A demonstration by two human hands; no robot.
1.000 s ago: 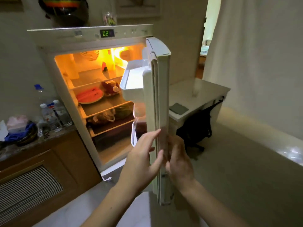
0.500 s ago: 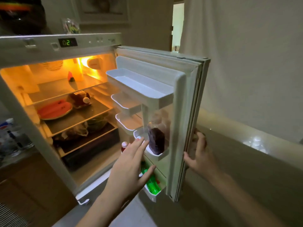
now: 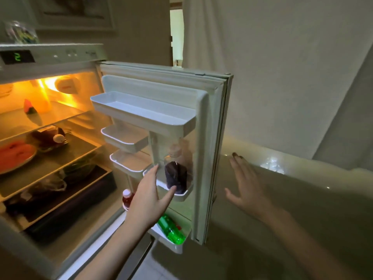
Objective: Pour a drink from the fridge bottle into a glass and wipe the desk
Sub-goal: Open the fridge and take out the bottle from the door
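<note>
The fridge door [image 3: 210, 138] stands wide open. A clear bottle [image 3: 175, 172] of dark drink with a pale cap stands upright in a small door rack [image 3: 182, 194]. My left hand [image 3: 150, 196] reaches toward it with straight fingers, its thumb just below the bottle's base, holding nothing. My right hand [image 3: 247, 186] hovers spread out to the right of the door's outer edge, apart from it. No glass or desk is in view.
A green bottle [image 3: 171, 229] lies in the lowest door rack and a red-capped bottle [image 3: 127, 198] stands behind my left hand. Fridge shelves hold a watermelon plate [image 3: 14, 156] and bagged food. The upper door tray [image 3: 145, 112] holds nothing. A pale wall and ledge lie on the right.
The door swung fully open. My right hand let go of the door edge and now hovers spread out beside it. My left hand moved closer to the dark bottle.
</note>
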